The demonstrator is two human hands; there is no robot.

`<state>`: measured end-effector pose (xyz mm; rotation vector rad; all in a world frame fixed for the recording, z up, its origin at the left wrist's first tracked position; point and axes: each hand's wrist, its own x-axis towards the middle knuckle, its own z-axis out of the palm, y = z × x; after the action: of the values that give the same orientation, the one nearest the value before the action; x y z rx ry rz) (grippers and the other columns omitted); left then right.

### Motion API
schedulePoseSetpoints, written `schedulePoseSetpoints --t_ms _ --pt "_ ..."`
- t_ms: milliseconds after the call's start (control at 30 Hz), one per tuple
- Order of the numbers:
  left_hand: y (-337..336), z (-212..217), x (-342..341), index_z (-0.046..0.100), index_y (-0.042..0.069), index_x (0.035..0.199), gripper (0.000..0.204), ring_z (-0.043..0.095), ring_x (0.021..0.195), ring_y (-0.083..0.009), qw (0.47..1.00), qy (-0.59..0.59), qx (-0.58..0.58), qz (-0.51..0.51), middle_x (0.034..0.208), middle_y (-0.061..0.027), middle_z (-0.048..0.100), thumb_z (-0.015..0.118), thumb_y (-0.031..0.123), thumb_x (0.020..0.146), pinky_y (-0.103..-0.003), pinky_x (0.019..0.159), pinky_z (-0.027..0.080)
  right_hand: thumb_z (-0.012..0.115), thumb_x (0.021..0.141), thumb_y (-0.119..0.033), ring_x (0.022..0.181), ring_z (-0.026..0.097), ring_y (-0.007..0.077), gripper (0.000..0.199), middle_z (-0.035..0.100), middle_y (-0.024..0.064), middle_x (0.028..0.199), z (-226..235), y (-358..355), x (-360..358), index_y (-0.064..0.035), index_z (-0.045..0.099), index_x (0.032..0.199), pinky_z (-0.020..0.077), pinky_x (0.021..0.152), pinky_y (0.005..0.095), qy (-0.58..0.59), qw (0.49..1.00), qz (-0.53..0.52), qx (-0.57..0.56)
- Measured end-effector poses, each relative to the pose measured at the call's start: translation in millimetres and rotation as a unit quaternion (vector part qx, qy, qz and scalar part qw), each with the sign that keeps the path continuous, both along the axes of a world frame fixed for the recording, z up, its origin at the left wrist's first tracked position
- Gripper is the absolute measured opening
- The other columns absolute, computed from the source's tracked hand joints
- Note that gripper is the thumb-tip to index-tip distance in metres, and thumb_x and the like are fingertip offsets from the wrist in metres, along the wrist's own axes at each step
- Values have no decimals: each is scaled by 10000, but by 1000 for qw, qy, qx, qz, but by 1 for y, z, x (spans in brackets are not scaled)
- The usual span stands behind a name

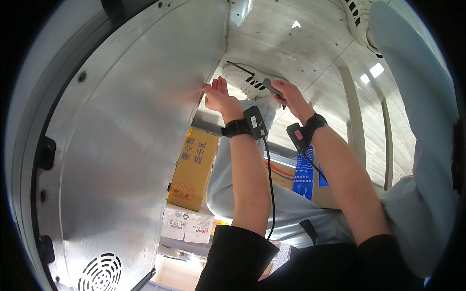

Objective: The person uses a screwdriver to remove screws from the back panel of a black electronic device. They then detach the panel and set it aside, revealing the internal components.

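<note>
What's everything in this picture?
metal panel: 1, silver, left
tiled floor: 1, grey, top
screwdriver-like tool: 1, grey-black, upper centre
cardboard boxes: 2, brown, centre
printed carton: 1, white, lower centre
printed packaging: count unclear, blue, centre
bars: at least 2, beige, right
shoes: 2, white-and-black, top
trousers: 1 pair, pale blue, centre and right
wrist devices: 2, black, wrists
sleeves: 2, black, bottom
left fingers: several, bare, panel edge
right fingers: several, bare, on tool

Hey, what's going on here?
A person has their left hand at the edge of a large metal panel. Their right hand grips a grey-handled tool resembling a screwdriver, its thin shaft pointing toward the panel. Whether its tip touches is unclear. A brown cardboard box sits nearby.
</note>
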<state>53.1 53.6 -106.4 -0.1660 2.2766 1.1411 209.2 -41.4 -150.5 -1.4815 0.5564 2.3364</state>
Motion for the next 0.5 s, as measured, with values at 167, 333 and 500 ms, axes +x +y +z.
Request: schedulePoseSetpoints --t_ms 167,333,500 --pt "8 3 1 381 -161 1010 292 587 866 -317 999 -4 -22 24 1010 -227 505 382 84 849 -362 797 552 596 827 -410 665 459 46 413 551 -22 848 -8 28 0 -84 560 1079 383 622 186 -22 1000 13 7" --pt "10 3 1 429 -171 989 304 586 893 -296 999 6 -41 14 1014 -220 518 384 104 869 -331 805 545 591 830 -411 668 464 48 411 547 -32 833 -10 31 -5 -86 560 1080 383 611 189 -13 1000 12 8" --pt "7 2 2 442 -177 958 293 604 848 -303 998 19 -53 -19 977 -233 545 383 93 861 -331 775 555 634 803 -378 617 496 56 372 549 -27 786 -16 18 -15 -61 608 997 415 567 200 -35 999 25 -11"
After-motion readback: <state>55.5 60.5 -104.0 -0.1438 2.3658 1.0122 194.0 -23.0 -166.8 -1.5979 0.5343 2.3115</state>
